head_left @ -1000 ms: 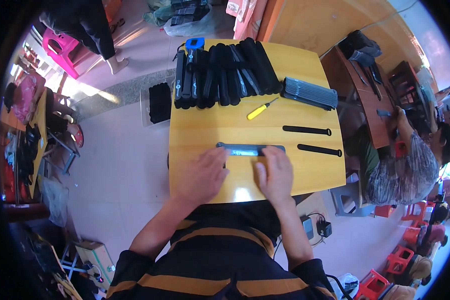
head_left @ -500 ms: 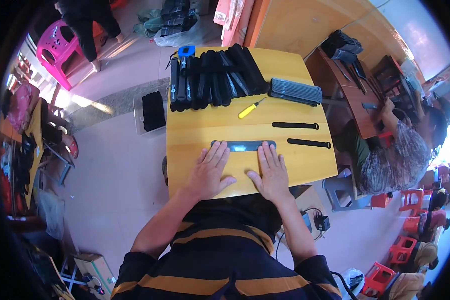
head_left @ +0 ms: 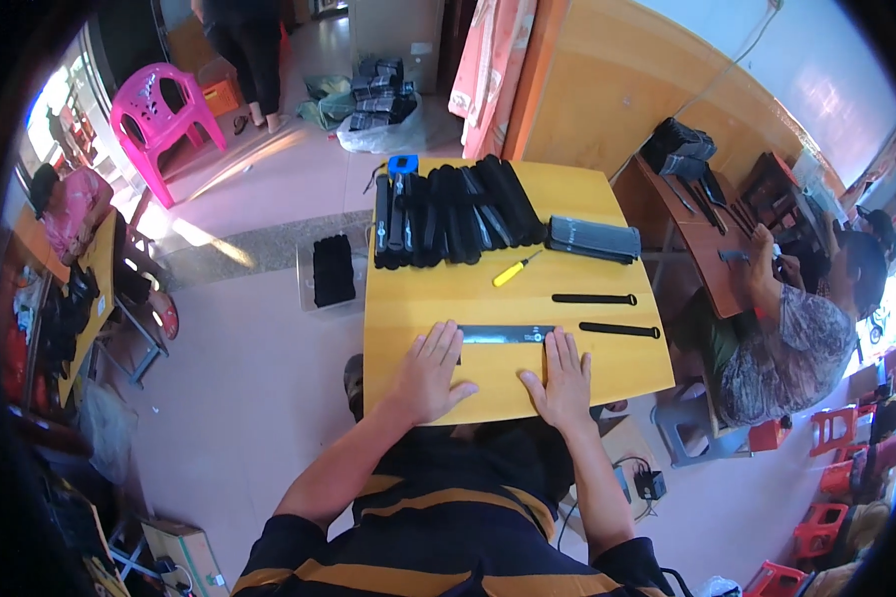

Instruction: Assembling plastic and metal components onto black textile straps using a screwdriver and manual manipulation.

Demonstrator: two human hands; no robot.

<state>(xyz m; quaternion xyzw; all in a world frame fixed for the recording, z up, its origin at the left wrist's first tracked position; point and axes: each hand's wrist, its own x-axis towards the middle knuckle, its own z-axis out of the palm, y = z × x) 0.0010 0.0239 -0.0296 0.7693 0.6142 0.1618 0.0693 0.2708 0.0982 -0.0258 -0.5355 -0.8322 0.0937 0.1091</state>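
Observation:
A dark, flat strip (head_left: 503,335) with small pale print near its right end lies crosswise on the yellow table, close to my side. My left hand (head_left: 431,373) is laid flat, fingers stretched and covering the strip's left end. At the other end, the fingertips of my right hand (head_left: 564,380) press down, thumb spread inward. A small dark bit shows beside my left fingers; I cannot tell what it belongs to. Right of the strip lie two black straps with end loops, an upper strap (head_left: 592,298) and a lower strap (head_left: 617,329).
Beyond my hands are a yellow screwdriver (head_left: 513,272), a row of black strap bundles (head_left: 458,214), a blue-topped item (head_left: 403,165) and a stack of grey strips (head_left: 593,239). A clear bin (head_left: 307,279) with black pieces stands left of the table (head_left: 408,298). At right, a person (head_left: 786,338) works at a brown table.
The view has tilted, so the table sits lower in the picture. My left fingers now cover the strip's left end, and print shows near its right end. Both hands remain flat.

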